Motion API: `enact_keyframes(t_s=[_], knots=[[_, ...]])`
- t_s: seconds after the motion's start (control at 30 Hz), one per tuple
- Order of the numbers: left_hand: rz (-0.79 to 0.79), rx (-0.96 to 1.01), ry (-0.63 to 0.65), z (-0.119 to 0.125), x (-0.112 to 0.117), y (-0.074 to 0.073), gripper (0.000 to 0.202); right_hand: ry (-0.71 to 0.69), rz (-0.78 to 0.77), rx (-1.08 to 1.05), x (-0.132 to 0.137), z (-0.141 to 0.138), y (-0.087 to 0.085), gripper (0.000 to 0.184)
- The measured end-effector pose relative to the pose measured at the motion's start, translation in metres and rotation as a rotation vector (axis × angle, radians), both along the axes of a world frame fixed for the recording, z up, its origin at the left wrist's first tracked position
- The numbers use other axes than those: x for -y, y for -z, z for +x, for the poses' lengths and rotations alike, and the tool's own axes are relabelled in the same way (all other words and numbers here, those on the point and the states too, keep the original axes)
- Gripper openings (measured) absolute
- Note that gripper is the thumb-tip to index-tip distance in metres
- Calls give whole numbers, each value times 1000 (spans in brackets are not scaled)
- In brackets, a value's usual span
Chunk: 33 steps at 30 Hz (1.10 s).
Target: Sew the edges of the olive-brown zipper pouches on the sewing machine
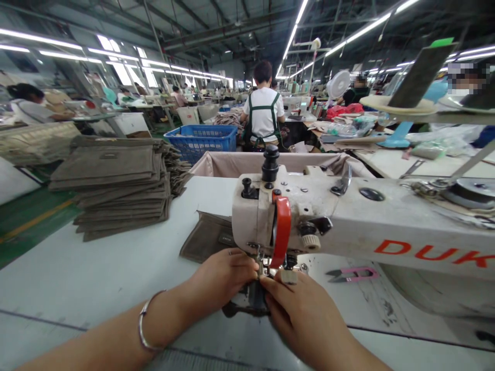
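A white sewing machine [348, 221] with red lettering and a red guard [281, 229] stands on the white table [96, 273]. My left hand [222, 281] and my right hand [299, 319] meet right under the needle area, fingers pinched together on a small dark piece [255, 296] at the presser foot. A brownish fabric piece [207, 237] lies flat behind the machine head, to the left. What exactly the fingertips grip is partly hidden by the machine.
A tall stack of brown fabric pieces [116, 180] sits at the table's left back. Pink thread snips [351, 274] lie under the machine arm. A cloth bin [240, 164] and blue crate [201, 139] stand behind. A person in a white shirt [263, 111] works ahead.
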<state>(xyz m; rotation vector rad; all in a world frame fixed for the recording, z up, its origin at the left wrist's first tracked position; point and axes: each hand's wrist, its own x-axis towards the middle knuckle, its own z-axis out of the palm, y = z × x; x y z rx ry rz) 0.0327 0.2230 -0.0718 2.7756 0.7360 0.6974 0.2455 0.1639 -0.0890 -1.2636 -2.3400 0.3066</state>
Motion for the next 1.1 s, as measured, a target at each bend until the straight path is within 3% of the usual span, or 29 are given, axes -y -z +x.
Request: enact_keyframes(t_s=[0.47, 0.63, 0.9, 1.1], knots=[[-21, -39, -162, 2, -23, 12, 18, 35, -45, 59, -1, -3, -4, 30], [-26, -81, -167, 4, -24, 7, 22, 44, -54, 35, 1, -3, -7, 28], [-96, -304, -127, 16, 18, -30, 13, -15, -93, -54, 0, 3, -7, 28], [-151, -263, -170, 20, 31, -23, 29, -18, -99, -46, 0, 6, -5, 29]])
